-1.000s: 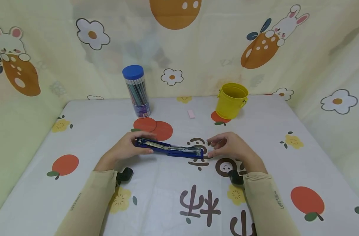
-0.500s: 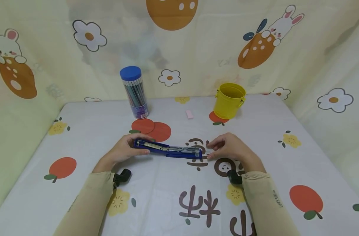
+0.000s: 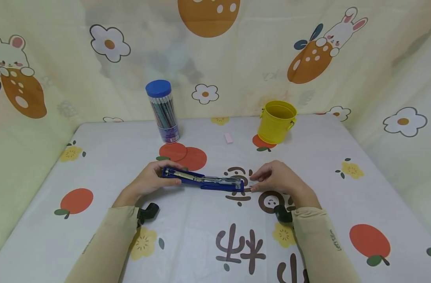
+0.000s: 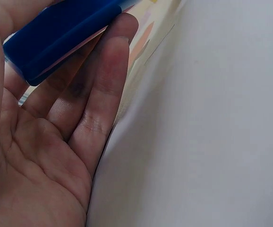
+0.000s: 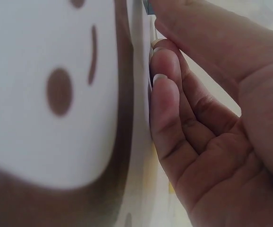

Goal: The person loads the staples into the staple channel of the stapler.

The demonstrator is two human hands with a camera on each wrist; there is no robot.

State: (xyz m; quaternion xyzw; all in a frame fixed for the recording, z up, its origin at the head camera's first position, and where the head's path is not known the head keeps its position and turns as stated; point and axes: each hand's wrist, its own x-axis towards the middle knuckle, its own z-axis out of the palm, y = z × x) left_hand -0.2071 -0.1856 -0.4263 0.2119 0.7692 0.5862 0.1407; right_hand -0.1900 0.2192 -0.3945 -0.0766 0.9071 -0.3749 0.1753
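A blue stapler (image 3: 201, 181) is swung open along its length, with its metal parts facing up in the head view. My left hand (image 3: 151, 179) grips its left end, the thumb on the near side and the fingers on the far side. In the left wrist view, the smooth blue body of the stapler (image 4: 65, 35) lies between thumb and fingers, close above the cloth. My right hand (image 3: 279, 179) is just beyond the right end, its fingers loosely bent and the thumb apart from them. Those fingers (image 5: 167, 106) are close to the printed cloth in the right wrist view.
Behind the stapler stands a clear jar of pencils (image 3: 164, 114) with a blue lid. A small pink eraser (image 3: 228, 138) lies near the back edge, left of a yellow bucket (image 3: 277, 122). Printed cloth (image 3: 187, 243) covers the table, and a patterned curtain (image 3: 236, 70) hangs behind it.
The head view shifts slightly. Both hands and the stapler keep nearly the same places, with the left grip unchanged.
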